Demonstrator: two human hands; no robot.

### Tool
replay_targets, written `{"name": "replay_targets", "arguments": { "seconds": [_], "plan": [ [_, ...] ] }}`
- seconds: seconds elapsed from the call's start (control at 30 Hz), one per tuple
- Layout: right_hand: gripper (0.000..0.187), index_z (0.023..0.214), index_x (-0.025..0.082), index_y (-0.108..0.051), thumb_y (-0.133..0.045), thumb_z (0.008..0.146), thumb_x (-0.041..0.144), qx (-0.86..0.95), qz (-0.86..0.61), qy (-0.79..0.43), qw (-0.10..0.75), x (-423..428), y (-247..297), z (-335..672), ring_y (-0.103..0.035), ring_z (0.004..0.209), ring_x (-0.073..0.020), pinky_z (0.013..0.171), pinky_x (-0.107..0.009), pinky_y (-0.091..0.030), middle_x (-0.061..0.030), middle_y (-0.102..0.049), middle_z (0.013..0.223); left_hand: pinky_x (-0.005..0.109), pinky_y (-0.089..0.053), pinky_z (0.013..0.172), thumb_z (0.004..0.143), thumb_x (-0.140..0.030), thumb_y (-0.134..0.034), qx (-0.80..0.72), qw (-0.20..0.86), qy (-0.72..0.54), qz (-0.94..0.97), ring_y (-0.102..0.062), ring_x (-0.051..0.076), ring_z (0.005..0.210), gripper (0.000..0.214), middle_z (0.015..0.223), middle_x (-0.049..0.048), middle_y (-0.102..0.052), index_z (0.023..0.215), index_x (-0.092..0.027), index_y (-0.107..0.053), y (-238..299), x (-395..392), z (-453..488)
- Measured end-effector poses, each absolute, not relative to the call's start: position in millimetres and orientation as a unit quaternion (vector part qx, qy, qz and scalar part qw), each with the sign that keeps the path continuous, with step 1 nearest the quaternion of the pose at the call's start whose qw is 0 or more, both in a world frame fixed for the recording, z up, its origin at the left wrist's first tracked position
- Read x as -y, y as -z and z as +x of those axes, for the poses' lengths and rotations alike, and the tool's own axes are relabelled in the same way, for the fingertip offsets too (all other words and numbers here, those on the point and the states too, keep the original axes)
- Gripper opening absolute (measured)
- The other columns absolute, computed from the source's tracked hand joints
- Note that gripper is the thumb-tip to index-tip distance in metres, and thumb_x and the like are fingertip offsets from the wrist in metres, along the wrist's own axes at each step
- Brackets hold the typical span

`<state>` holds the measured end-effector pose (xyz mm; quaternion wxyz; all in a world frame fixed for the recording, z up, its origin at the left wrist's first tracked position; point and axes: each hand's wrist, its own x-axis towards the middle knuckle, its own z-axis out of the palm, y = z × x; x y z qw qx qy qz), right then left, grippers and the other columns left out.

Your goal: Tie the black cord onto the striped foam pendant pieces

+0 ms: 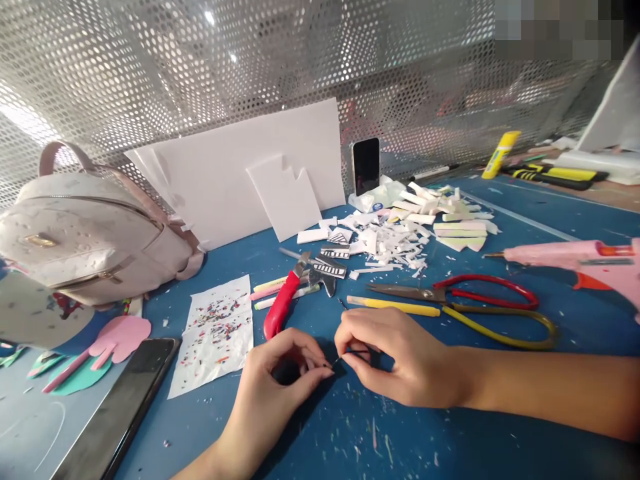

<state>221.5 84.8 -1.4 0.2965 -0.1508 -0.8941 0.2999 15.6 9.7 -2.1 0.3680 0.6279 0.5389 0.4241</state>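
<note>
Just above the blue tabletop, my left hand (285, 387) and my right hand (395, 353) are close together, both in a pinch. A thin dark strand (337, 362) runs between the fingertips; whether it is thread or wire I cannot tell. The right fingers grip it, and the left thumb and forefinger close on its other end. A sheet of white paper (200, 367) covered in tiny coloured bits lies left of my left hand. Behind the hands are a red-handled cutter (283, 303), a yellow pen (395, 306) and scissors (485, 293) with red and yellow handles.
White foam scraps (395, 240) are heaped at the back, near an upright phone (366, 167) and white boards (230, 173). A pink glue gun (565, 253) lies right. Left are a pale backpack (100, 227) and a dark phone (115, 413). A glue stick (501, 155) stands back right.
</note>
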Motion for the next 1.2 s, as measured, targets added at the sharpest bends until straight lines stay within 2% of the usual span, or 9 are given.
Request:
{"name": "replay_targets", "arguments": {
  "seconds": [0.23, 0.6, 0.77, 0.87, 1.0, 1.1, 1.2],
  "plan": [
    [0.006, 0.087, 0.019, -0.051, -0.053, 0.09, 0.013, 0.893, -0.155, -0.293, 0.306, -86, 2, 222, -0.043, 0.066, -0.0103, 0.061, -0.025, -0.033, 0.0024, -0.051, 0.076, 0.026, -0.053, 0.063, 0.08, -0.021, -0.077, -0.54, 0.367, -0.41, 0.637, -0.064, 0.015, 0.066, 0.009, 0.072, 0.0, -0.072, 0.073, -0.021, -0.071, 2, -9, 14],
    [0.006, 0.087, 0.02, -0.052, -0.051, 0.089, 0.014, 0.889, -0.182, -0.285, 0.309, -86, 3, 221, -0.043, 0.065, -0.0121, 0.063, -0.028, -0.034, 0.0019, -0.051, 0.074, 0.028, -0.054, 0.058, 0.083, -0.02, -0.07, -0.544, 0.329, -0.405, 0.657, -0.062, 0.016, 0.063, 0.007, 0.074, 0.0012, -0.071, 0.078, -0.023, -0.072, 1, -10, 14],
    [0.006, 0.086, 0.021, -0.052, -0.051, 0.09, 0.016, 0.848, -0.21, -0.355, 0.333, -89, 3, 222, -0.041, 0.061, -0.0116, 0.058, -0.027, -0.035, 0.0021, -0.049, 0.073, 0.029, -0.056, 0.062, 0.086, -0.019, -0.067, -0.55, 0.312, -0.395, 0.666, -0.065, 0.018, 0.067, 0.008, 0.077, 0.0014, -0.072, 0.081, -0.023, -0.071, 3, -10, 13],
    [0.008, 0.086, 0.02, -0.052, -0.051, 0.094, 0.022, 0.789, -0.248, -0.415, 0.379, -95, 0, 221, -0.044, 0.063, -0.0119, 0.057, -0.025, -0.038, 0.0009, -0.05, 0.075, 0.03, -0.058, 0.076, 0.092, -0.017, -0.06, -0.518, 0.282, -0.371, 0.717, -0.069, 0.019, 0.083, 0.012, 0.091, 0.0032, -0.074, 0.093, -0.023, -0.07, 2, -9, 14],
    [0.011, 0.089, 0.019, -0.053, -0.052, 0.096, 0.028, 0.729, -0.257, -0.474, 0.422, -108, -13, 220, -0.046, 0.068, -0.012, 0.061, -0.025, -0.039, 0.0012, -0.049, 0.078, 0.037, -0.054, 0.096, 0.097, -0.016, -0.054, -0.411, 0.214, -0.261, 0.847, -0.065, 0.022, 0.11, 0.031, 0.124, 0.0091, -0.069, 0.127, -0.023, -0.061, 1, -8, 21],
    [0.013, 0.089, 0.019, -0.052, -0.054, 0.095, 0.03, 0.691, -0.26, -0.504, 0.449, -115, -23, 221, -0.046, 0.068, -0.0113, 0.061, -0.024, -0.039, 0.0019, -0.047, 0.077, 0.045, -0.052, 0.101, 0.1, -0.024, -0.052, -0.366, 0.143, -0.173, 0.903, -0.059, 0.027, 0.122, 0.04, 0.141, 0.0137, -0.059, 0.139, -0.019, -0.05, -1, -8, 29],
    [0.014, 0.088, 0.019, -0.053, -0.056, 0.093, 0.031, 0.684, -0.254, -0.508, 0.459, -119, -33, 224, -0.045, 0.067, -0.011, 0.058, -0.024, -0.037, 0.0024, -0.048, 0.075, 0.048, -0.047, 0.108, 0.1, -0.036, -0.05, -0.36, 0.116, -0.131, 0.916, -0.052, 0.028, 0.133, 0.049, 0.151, 0.0148, -0.05, 0.145, -0.017, -0.044, -4, -13, 41]
  ]
}}
